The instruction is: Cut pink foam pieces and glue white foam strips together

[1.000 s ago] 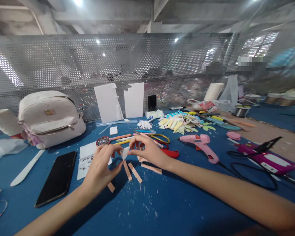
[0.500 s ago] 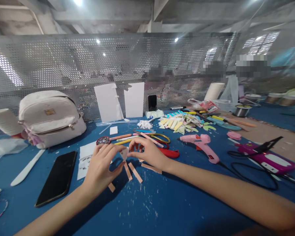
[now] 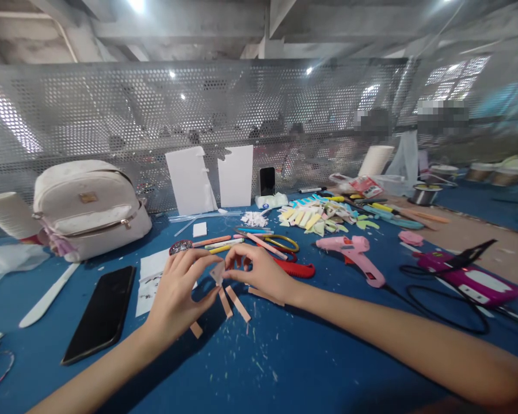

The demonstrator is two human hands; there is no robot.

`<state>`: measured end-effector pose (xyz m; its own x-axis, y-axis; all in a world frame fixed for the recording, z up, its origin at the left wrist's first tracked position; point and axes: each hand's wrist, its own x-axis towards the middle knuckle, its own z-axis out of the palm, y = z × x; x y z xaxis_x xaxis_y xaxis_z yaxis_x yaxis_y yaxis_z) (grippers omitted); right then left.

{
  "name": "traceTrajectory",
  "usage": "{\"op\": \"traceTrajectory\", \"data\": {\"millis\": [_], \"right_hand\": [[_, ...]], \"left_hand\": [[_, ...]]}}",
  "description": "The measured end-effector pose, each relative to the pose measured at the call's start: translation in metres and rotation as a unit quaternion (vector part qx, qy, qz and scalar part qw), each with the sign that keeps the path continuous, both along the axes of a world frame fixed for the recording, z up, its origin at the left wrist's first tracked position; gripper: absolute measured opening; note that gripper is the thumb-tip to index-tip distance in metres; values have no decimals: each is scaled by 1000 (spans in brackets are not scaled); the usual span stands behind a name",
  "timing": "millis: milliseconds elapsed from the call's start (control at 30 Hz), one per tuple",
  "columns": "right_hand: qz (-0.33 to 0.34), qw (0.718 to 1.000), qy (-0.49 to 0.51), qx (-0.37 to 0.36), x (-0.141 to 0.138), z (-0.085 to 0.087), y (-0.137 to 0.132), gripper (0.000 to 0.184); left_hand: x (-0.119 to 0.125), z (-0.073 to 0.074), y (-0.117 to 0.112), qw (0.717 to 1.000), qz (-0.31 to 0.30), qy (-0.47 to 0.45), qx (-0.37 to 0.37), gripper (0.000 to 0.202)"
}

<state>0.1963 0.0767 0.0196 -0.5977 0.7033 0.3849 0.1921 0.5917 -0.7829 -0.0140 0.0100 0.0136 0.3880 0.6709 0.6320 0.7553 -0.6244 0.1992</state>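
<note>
Between my two hands is a small whitish, roughly triangular piece (image 3: 216,272), narrow end down, just above the table. My left hand (image 3: 179,284) curves around its left side, index fingertip at the top and thumb at the lower tip. The thumb and forefinger of my right hand (image 3: 263,273) pinch its right edge. Below the hands lie several tan strips (image 3: 238,303), one of them partly under my right wrist. Behind my fingers are pens (image 3: 218,241), scissors with yellow handles (image 3: 287,241) and a red cutter (image 3: 300,269).
A pink glue gun (image 3: 349,247) lies right, its cord running by a magenta device (image 3: 470,279). Left are a black phone (image 3: 99,313), a white knife-shaped tool (image 3: 47,296) and a backpack (image 3: 88,210). Cut pieces (image 3: 319,215) are heaped behind, before a perforated metal screen (image 3: 224,103).
The whitish piece has turned slightly and shifted a little lower between my fingers. My right thumb and fingers have closed in nearer to it; my left hand is nearly still.
</note>
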Motion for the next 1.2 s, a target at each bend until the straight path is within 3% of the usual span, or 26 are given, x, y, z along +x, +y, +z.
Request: {"op": "traceTrajectory", "data": {"millis": [400,667,833,1000,1200], "right_hand": [[5,1000,-13,7,1,4,-3,12],[11,999,-37,28,-1,1,-2,14],[29,995,-81,58,2,3,-6,14],[124,970,-174,117,-7,3,-19,46],[197,908,-290,228,-49,-3,-16,64]], "left_hand": [[-1,-2,5,991,-36,-93,-85,34],[-2,-6,8,988,-32,-102,-110,36],[-15,5,10,987,-6,-116,-108,34],[-43,13,-15,987,30,-106,-120,37],[-70,-17,-56,986,85,-32,-137,43]]}}
